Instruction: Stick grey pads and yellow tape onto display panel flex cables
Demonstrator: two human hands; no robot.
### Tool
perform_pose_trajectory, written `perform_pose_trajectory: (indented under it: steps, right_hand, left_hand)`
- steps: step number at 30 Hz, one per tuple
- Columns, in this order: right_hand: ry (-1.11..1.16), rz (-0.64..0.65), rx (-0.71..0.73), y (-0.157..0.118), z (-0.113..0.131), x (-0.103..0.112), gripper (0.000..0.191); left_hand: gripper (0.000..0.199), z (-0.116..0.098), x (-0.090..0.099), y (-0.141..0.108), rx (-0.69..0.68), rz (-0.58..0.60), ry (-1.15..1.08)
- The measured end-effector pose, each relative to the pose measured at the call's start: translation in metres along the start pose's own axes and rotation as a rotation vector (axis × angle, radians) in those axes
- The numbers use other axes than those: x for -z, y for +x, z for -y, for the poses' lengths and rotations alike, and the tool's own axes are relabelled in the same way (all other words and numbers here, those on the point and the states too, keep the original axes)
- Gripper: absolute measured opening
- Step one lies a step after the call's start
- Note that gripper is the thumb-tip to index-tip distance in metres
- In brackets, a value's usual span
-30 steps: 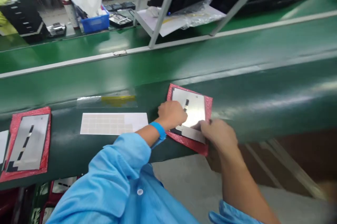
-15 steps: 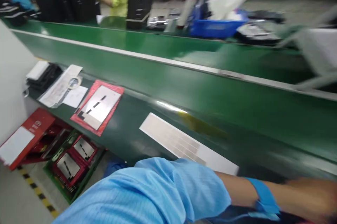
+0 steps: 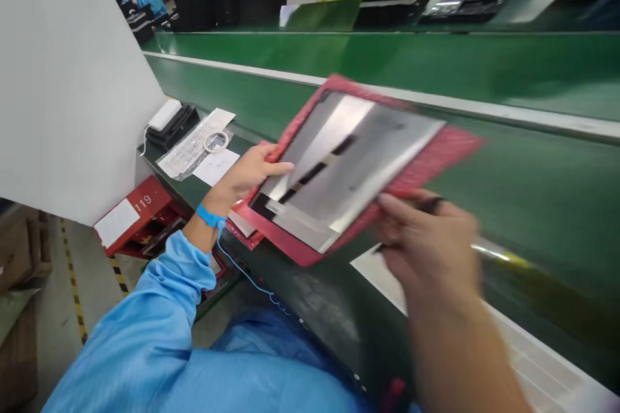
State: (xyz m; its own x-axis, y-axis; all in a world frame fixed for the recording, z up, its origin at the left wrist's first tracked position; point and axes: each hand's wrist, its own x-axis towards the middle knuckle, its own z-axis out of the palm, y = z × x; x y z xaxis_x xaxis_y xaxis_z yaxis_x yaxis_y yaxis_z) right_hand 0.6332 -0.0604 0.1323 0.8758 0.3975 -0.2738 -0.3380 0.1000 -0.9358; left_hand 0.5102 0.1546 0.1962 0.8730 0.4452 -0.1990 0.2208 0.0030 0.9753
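Note:
A silver panel (image 3: pixel 358 161) with a black dashed strip lies on a pink wrap sheet (image 3: pixel 436 154), tilted above the green bench. My left hand (image 3: pixel 252 174), with a blue band at its wrist, grips the left edge, thumb on top. At the lower right edge my right hand (image 3: pixel 426 232) pinches the wrap and panel; something thin and dark shows by its fingers. Beneath the held panel, part of another pink-wrapped panel (image 3: pixel 245 222) rests on the bench. A long white sheet (image 3: pixel 547 355) lies under and beyond my right forearm.
A tape roll (image 3: pixel 216 141) and papers lie at the bench's left, beside a black stack with a white box (image 3: pixel 165 114). Below is a red bin (image 3: pixel 140 209) marked 119. Across the green line (image 3: pixel 232 44), people in yellow and blue stand near black cases.
The view has swung left. Both hands now hold a pink-wrapped panel in the air; earlier only one blurred hand showed at the lower right, with no panel visible in it.

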Motion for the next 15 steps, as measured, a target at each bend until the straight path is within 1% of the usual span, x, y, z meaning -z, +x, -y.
perform_pose_trajectory:
  steps: [1,2,3,4,5,7,9,11,13,15]
  right_hand:
    - [-0.037,0.021,-0.032,0.005,-0.013,-0.027,0.047]
    - [-0.075,0.017,-0.052,0.01,-0.027,-0.052,0.041]
    - [-0.125,0.008,-0.057,0.015,-0.041,-0.073,0.036]
    - [-0.179,-0.007,-0.052,0.018,-0.054,-0.089,0.031]
    - [-0.236,-0.021,-0.043,0.021,-0.066,-0.101,0.027]
    - [-0.36,-0.035,-0.016,0.025,-0.083,-0.111,0.019]
    - [-0.485,-0.029,0.006,0.026,-0.089,-0.11,0.012]
    - [-0.602,-0.011,0.022,0.024,-0.085,-0.105,0.008]
    - [-0.701,0.004,0.027,0.02,-0.075,-0.103,0.007]
    - [-0.77,0.018,0.017,0.018,-0.066,-0.105,0.011]
  left_hand:
    - [0.027,0.009,0.022,0.0,0.059,-0.071,0.079]
    - [0.024,0.019,0.039,0.001,0.115,-0.127,0.153]
    - [0.02,0.03,0.052,0.004,0.161,-0.17,0.215]
    - [0.016,0.041,0.062,0.007,0.192,-0.204,0.272]
    - [0.011,0.051,0.069,0.011,0.219,-0.239,0.339]
    - [0.009,0.067,0.08,0.018,0.261,-0.311,0.498]
    - [0.015,0.075,0.087,0.021,0.284,-0.365,0.666]
    - [0.019,0.074,0.09,0.021,0.279,-0.398,0.815]
    - [0.02,0.07,0.092,0.02,0.256,-0.413,0.926]
    - [0.021,0.066,0.095,0.022,0.239,-0.407,1.002]
